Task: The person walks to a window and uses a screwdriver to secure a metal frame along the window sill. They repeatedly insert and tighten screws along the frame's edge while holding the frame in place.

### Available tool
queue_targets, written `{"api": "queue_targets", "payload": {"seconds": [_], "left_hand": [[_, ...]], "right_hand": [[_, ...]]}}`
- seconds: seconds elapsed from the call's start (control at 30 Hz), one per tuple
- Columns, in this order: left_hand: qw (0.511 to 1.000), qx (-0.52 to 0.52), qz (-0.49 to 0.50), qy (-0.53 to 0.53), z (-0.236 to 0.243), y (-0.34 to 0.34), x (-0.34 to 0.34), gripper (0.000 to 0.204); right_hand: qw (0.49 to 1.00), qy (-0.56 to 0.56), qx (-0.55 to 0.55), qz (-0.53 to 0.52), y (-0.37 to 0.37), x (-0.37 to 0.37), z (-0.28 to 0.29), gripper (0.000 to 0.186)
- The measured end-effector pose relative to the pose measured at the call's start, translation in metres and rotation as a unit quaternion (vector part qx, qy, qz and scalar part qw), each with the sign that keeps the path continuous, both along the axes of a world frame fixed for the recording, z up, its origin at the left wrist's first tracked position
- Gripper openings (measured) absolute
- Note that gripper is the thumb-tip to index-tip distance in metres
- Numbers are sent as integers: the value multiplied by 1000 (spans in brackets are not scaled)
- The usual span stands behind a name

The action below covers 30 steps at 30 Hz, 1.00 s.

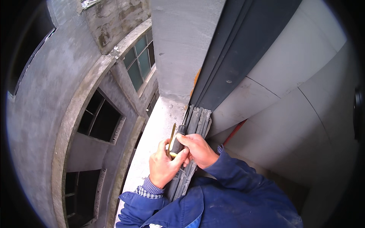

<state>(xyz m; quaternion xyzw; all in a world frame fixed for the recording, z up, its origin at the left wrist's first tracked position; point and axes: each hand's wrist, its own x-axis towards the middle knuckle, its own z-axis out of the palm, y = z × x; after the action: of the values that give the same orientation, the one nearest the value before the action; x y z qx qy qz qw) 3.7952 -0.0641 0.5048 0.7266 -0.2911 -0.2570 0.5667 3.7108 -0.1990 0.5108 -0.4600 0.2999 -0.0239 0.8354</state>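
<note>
A screwdriver (177, 143) with a black and pale yellow handle is gripped in my right hand (201, 152), the thumb lying along the handle. Its metal shaft reaches up to the foot of the dark window frame (228, 72); the tip is hard to make out there. My left hand (162, 163) closes around the lower end of the same handle. A thin brownish strip (172, 133) sticks up by the left fingers; how it is held is partly hidden. Under both hands runs a grooved grey sill track (195, 119), crusted with debris.
Left of the track lies a pale dusty ledge (142, 152), with a drop beyond it toward a curved concrete building (72, 91) with windows. A grey pillar (184, 45) stands ahead. Large pale tiles (273, 125) and a red bar (235, 132) are at the right.
</note>
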Motion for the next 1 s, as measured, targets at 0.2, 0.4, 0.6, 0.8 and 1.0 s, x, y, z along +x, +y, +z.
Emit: {"api": "queue_targets", "payload": {"seconds": [0.2, 0.4, 0.6, 0.8, 1.0], "left_hand": [[967, 107, 5, -230, -2, -12, 2, 50], [956, 62, 10, -286, -6, -16, 2, 47], [952, 41, 20, -303, -12, -15, 4, 47], [951, 49, 28, -305, -8, -16, 4, 46], [939, 69, 30, -336, -4, -16, 4, 45]], "right_hand": [[978, 50, -198, 34, -24, -12, -1, 43], [878, 75, -461, -104, -39, -5, -7, 24], [773, 130, -612, -103, -47, 2, -12, 24], [762, 153, -622, -95, -47, 9, -12, 28], [735, 170, -651, -77, -50, 13, -14, 28]]}}
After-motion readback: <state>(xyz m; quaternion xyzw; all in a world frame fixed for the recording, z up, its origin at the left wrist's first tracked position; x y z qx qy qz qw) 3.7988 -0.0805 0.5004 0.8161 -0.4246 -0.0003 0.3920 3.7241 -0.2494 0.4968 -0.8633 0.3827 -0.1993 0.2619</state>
